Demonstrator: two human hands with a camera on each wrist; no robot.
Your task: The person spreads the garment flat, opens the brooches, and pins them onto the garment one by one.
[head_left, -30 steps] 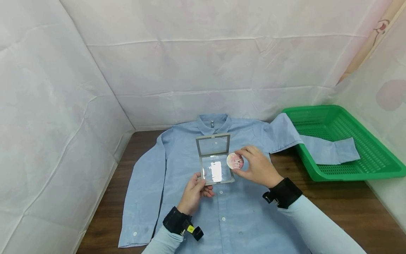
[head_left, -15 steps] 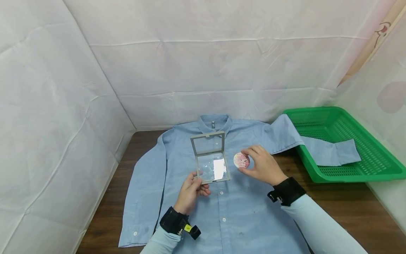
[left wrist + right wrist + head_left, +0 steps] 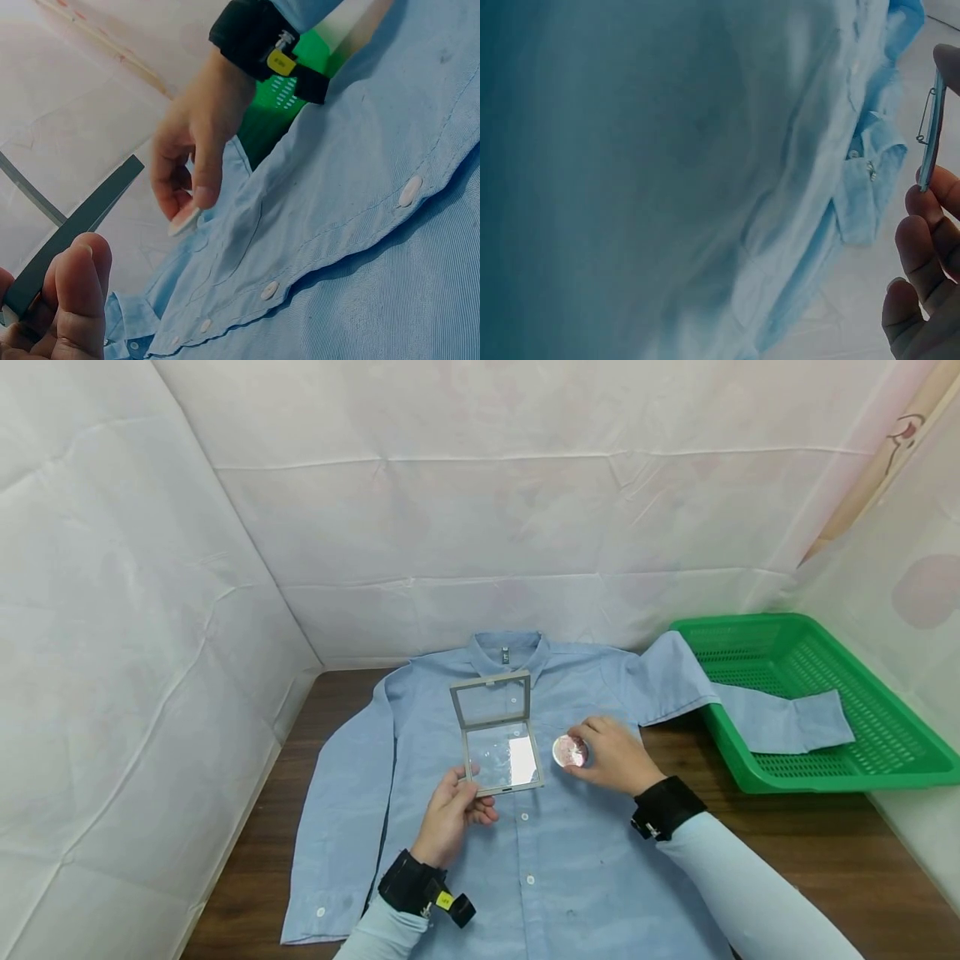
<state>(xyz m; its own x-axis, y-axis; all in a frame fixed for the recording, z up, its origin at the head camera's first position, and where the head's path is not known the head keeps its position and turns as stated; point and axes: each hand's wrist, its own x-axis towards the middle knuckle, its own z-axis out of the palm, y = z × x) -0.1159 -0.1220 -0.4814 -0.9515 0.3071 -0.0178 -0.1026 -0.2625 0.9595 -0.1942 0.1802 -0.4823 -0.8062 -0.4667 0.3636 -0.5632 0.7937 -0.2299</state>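
My left hand (image 3: 448, 818) grips the lower left corner of a grey-framed clear display case (image 3: 474, 770), whose hinged lid stands raised. Between thumb and fingertips my right hand (image 3: 618, 758) pinches a round pink button badge (image 3: 570, 751), just right of the case and apart from it. On the badge's back, a pin (image 3: 925, 116) shows in the right wrist view, its wire standing off the back. Beneath both hands, a light blue button-up shirt (image 3: 577, 868) lies spread with its collar at the far side. The left wrist view catches the case (image 3: 64, 236) edge-on.
A green plastic basket (image 3: 892, 710) stands at the right, with one shirt sleeve (image 3: 795, 718) draped over its rim and inside. The brown wooden table (image 3: 247, 860) shows around the shirt. White cloth walls (image 3: 487, 527) enclose the back and sides.
The case moved slightly left, away from the badge. My right hand drew the badge a little right, then lowered and tilted it, so its face now catches glare.
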